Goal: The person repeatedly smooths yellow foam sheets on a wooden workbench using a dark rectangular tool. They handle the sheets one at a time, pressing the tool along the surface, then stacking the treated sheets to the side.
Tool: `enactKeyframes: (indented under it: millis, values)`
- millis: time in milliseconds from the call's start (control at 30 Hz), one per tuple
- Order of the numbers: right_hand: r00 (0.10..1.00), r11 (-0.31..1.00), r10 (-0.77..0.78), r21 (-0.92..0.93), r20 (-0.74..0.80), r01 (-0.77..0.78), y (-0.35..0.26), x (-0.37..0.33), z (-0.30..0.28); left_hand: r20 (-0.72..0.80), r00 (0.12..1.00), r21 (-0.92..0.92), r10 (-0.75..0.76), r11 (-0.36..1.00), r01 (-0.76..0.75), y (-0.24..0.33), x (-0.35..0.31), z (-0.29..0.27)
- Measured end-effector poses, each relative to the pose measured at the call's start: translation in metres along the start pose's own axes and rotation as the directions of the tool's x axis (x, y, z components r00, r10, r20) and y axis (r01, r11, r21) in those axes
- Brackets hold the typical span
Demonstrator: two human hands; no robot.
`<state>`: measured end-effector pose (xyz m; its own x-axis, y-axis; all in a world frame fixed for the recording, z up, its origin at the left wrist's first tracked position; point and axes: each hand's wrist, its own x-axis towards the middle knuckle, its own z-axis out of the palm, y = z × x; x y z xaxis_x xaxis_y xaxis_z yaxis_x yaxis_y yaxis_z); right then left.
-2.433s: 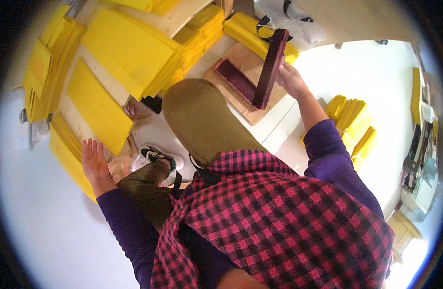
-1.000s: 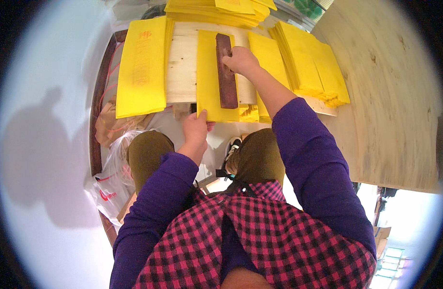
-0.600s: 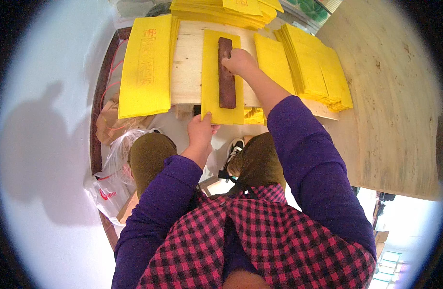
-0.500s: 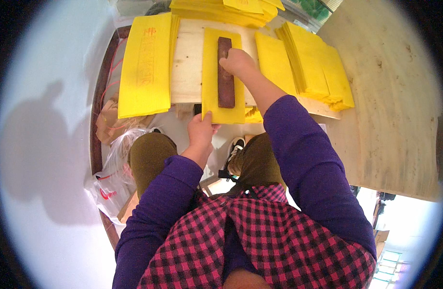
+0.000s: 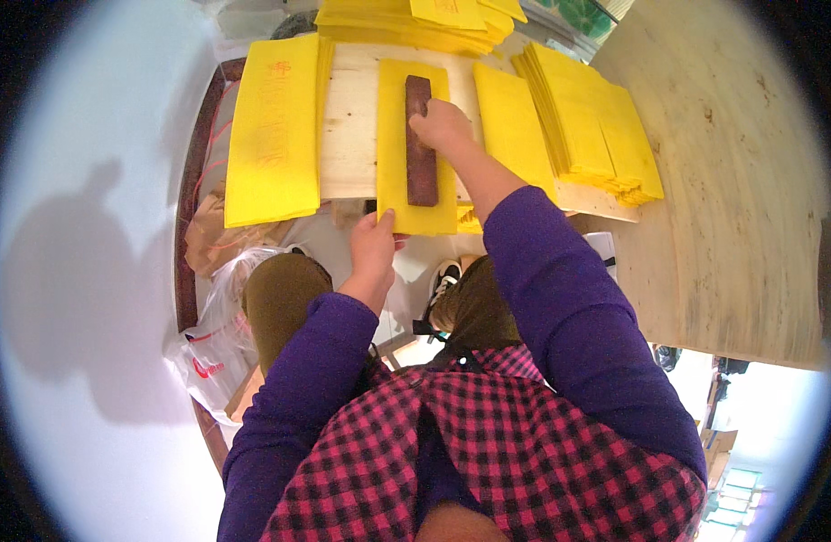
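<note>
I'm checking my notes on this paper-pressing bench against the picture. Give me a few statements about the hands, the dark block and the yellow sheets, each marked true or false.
1. The right hand rests on the dark wooden block. True.
2. The block lies on bare wood, clear of any paper. False: it lies lengthwise on the middle yellow sheet.
3. The left hand is at the near edge of that sheet. True.
4. The left hand holds the white plastic bag. False: the bag sits lower left, apart from both hands.
5. A fanned stack of yellow sheets lies to the right of the block. True.
</note>
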<state>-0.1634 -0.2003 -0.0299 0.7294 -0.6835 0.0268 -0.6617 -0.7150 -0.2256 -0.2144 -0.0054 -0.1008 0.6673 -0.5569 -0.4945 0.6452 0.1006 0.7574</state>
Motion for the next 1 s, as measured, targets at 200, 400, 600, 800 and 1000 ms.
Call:
enactKeyframes:
  millis: [200, 400, 600, 800, 1000]
  values:
    - [0.991, 0.908, 0.011, 0.417, -0.135, 0.047, 0.034, -0.01, -0.032, 0.048, 0.999, 0.085, 0.006, 0.996, -0.01, -0.004, 0.004, -0.006]
    - [0.961, 0.56, 0.24, 0.828, -0.138, -0.021, 0.066, -0.073, -0.063, 0.019, 0.999, 0.015, 0.037, 0.999, -0.037, 0.01, 0.0, -0.001]
    - [0.931, 0.153, 0.352, 0.987, -0.099, 0.048, 0.081, -0.124, -0.059, 0.109, 0.99, 0.211, 0.094, 0.971, -0.116, 0.042, 0.007, 0.007]
    - [0.924, -0.024, 0.369, 0.993, -0.098, 0.115, 0.098, -0.132, -0.058, 0.182, 0.983, 0.314, 0.021, 0.946, -0.078, 0.073, 0.065, 0.038]
    - [0.949, -0.02, 0.31, 0.997, -0.061, 0.071, 0.108, -0.131, -0.055, 0.177, 0.984, 0.54, 0.025, 0.833, -0.119, 0.095, 0.126, 0.064]
